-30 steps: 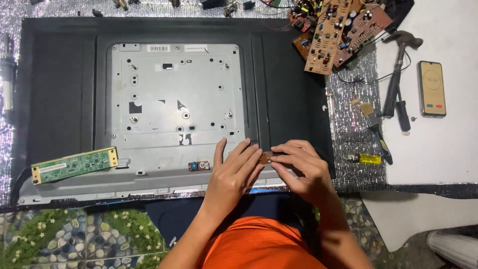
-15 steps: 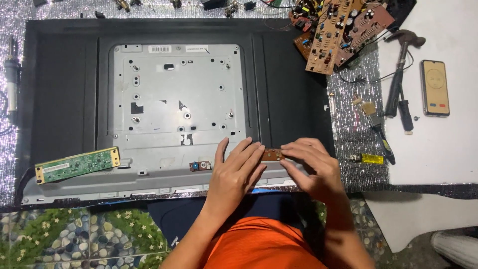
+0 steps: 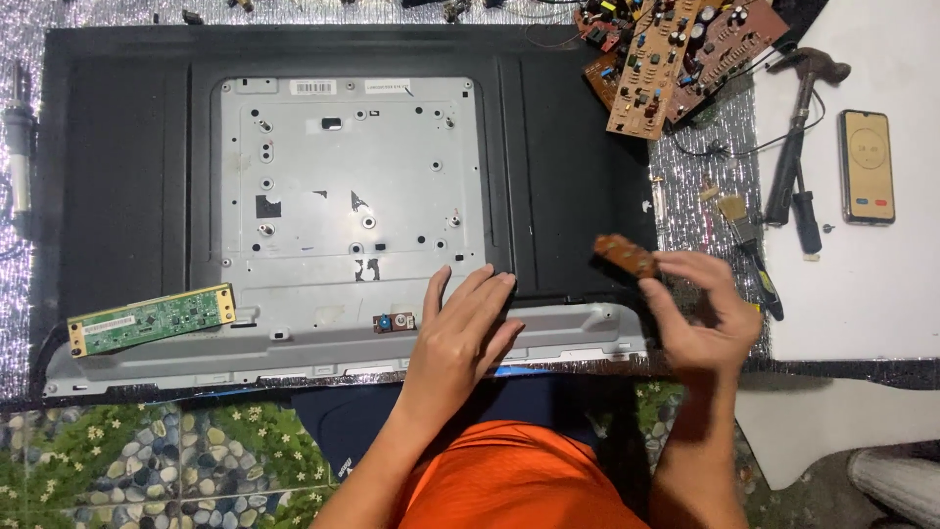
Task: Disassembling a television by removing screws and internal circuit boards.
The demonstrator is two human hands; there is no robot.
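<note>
Head view: the right hand (image 3: 703,318) pinches a small brown circuit strip (image 3: 625,256) in closed fingers, lifted just off the right edge of the flat-panel chassis (image 3: 578,176). The left hand (image 3: 462,328) lies open, fingers spread flat on the chassis's lower metal rail (image 3: 294,343), holding nothing. The strip looks light, stiff and fragile; best held by its edges.

A single head-worn camera looks almost straight down from close above onto the back of the flat panel (image 3: 343,196), the tabletop (image 3: 862,284) at right.
</note>
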